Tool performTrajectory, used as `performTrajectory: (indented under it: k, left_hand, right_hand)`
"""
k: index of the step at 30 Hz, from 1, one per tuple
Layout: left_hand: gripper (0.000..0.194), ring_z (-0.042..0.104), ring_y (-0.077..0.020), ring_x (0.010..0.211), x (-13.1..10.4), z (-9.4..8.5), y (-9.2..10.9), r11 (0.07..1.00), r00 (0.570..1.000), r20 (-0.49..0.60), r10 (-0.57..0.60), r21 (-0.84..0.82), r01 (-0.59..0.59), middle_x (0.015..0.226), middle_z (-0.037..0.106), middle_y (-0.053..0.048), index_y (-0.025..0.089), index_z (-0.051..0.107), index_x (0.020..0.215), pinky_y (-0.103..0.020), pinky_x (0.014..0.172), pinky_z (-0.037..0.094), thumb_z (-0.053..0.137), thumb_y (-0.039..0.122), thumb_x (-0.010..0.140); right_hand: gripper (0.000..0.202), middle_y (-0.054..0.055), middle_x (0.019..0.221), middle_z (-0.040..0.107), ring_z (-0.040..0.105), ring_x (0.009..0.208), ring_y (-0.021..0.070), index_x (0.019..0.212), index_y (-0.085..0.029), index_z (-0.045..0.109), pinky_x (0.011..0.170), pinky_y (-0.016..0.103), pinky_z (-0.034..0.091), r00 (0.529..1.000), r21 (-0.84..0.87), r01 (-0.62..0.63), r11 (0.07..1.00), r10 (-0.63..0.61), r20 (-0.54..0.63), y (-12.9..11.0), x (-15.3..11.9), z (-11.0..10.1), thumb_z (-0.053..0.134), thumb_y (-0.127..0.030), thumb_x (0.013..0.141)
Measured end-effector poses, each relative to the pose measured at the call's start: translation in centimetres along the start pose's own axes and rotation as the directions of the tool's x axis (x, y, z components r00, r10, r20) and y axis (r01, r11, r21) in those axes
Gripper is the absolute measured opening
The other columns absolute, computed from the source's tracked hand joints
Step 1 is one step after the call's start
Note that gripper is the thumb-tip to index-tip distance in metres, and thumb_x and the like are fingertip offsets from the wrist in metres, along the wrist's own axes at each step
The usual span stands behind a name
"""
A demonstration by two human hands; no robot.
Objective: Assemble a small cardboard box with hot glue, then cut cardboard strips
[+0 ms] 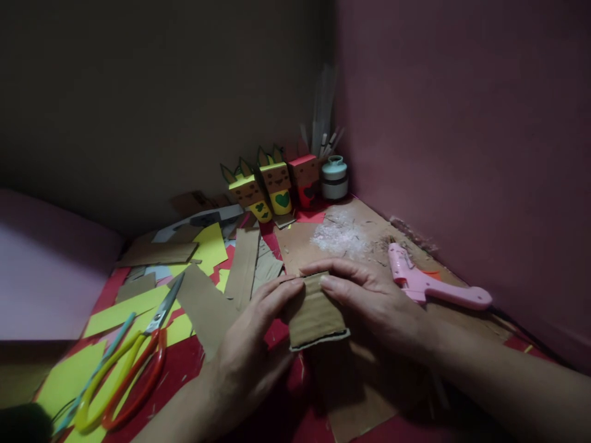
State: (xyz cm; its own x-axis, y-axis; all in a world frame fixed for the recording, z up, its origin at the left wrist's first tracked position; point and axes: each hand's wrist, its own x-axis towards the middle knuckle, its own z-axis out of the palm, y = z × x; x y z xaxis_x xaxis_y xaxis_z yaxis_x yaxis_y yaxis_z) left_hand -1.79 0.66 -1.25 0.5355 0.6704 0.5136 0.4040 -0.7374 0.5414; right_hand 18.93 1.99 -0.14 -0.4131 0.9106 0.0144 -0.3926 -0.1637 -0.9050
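Between my two hands is a small piece of brown corrugated cardboard (317, 314), bent at its far edge, with a dark line along its near edge. My left hand (252, 344) grips its left side, the thumb near the top corner. My right hand (369, 298) holds the right side, thumb pressed on the upper corner and fingers curled behind. The fingertips behind the piece are partly hidden. Below it lies a larger flat cardboard sheet (351, 394) on the red surface.
Scissors (152, 338) with yellow and red handles lie at left on yellow paper (124, 307) and cardboard scraps (198, 301). A pink glue gun (438, 289) rests at right. Several cardboard animal figures (276, 184) and a pale green jar (334, 178) stand at the back corner, by the walls.
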Motion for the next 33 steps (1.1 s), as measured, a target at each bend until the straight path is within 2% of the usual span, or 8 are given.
performTrajectory:
  k: [5, 12, 22, 30, 33]
  left_hand:
    - [0.070, 0.046, -0.0161, 0.130, 0.25, -0.04, 0.29, 1.000, 1.000, 0.021, -0.021, 0.013, 0.021, 0.138, 0.049, -0.001, 0.035, 0.033, 0.144, -0.027, 0.111, 0.040, 0.054, 0.004, 0.085]
    - [0.067, 0.049, -0.0176, 0.127, 0.42, 0.06, 0.02, 0.999, 0.999, 0.026, -0.019, 0.040, 0.018, 0.136, 0.052, -0.004, 0.032, 0.034, 0.143, -0.028, 0.108, 0.043, 0.055, 0.005, 0.085]
    - [0.065, 0.048, -0.0196, 0.127, 0.01, -0.15, -0.11, 0.998, 0.996, 0.065, -0.057, 0.006, 0.056, 0.138, 0.050, -0.004, 0.034, 0.033, 0.144, -0.034, 0.110, 0.042, 0.056, 0.011, 0.087]
    - [0.063, 0.051, -0.0213, 0.125, 0.08, -0.19, 0.11, 0.994, 0.992, 0.068, -0.107, 0.019, 0.106, 0.138, 0.050, -0.005, 0.034, 0.033, 0.143, -0.036, 0.107, 0.044, 0.056, 0.014, 0.088]
    - [0.062, 0.052, -0.0210, 0.124, 0.25, -0.19, 0.21, 0.990, 0.988, 0.062, -0.141, 0.010, 0.141, 0.138, 0.051, -0.005, 0.034, 0.034, 0.142, -0.035, 0.106, 0.045, 0.055, 0.014, 0.088]
  right_hand:
    - [0.017, 0.000, 0.088, 0.067, 0.061, 0.079, 0.0116, 0.100, -0.024, 0.073, 0.075, 0.026, 0.048, 1.000, 0.054, -0.011, 0.998, 0.013, -0.028, 0.00, 0.11, 0.36, 0.063, -0.025, 0.085]
    - [0.020, 0.003, 0.096, 0.066, 0.062, 0.090, 0.0160, 0.105, -0.025, 0.070, 0.079, 0.030, 0.047, 1.000, -0.009, 0.000, 1.000, -0.001, -0.025, 0.28, -0.01, 0.05, 0.061, -0.029, 0.088]
    - [0.021, 0.003, 0.092, 0.064, 0.061, 0.088, 0.0171, 0.105, -0.021, 0.069, 0.077, 0.031, 0.047, 0.998, -0.053, -0.025, 0.998, 0.022, -0.053, -0.04, 0.18, 0.21, 0.058, -0.025, 0.088]
    - [0.020, 0.001, 0.087, 0.063, 0.061, 0.079, 0.0129, 0.103, -0.022, 0.070, 0.076, 0.029, 0.047, 0.999, 0.018, -0.035, 0.999, 0.036, -0.011, -0.14, 0.35, 0.04, 0.059, -0.021, 0.086]
    - [0.029, 0.001, 0.092, 0.063, 0.063, 0.087, 0.0171, 0.111, -0.025, 0.066, 0.082, 0.035, 0.048, 0.998, -0.015, -0.063, 0.998, 0.063, 0.029, -0.18, 0.26, -0.25, 0.067, -0.023, 0.082]
